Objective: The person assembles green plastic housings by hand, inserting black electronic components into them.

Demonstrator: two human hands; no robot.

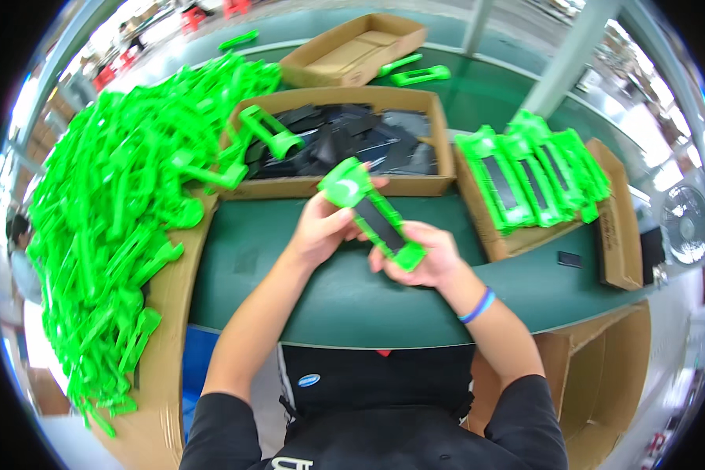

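Between my two hands, above the green table, I hold a bright green plastic frame [345, 185] with a black rectangular panel [378, 222] set in its middle. My left hand [321, 227] grips its wider upper end, fingers partly hidden behind it. At the narrower lower end, my right hand [427, 254] closes on the frame with the thumb on its edge. Just beyond my hands stands a cardboard tray [274, 188] of loose black panels [345, 137]. A green frame without a panel [270, 131] rests over that tray's left side.
A big heap of green frames [125, 157] fills the left. At right, a cardboard tray [509, 248] holds several frames with black panels. A small black piece [569, 258] lies beside it on the table [313, 301]. Another cardboard tray [352, 53] sits at the back.
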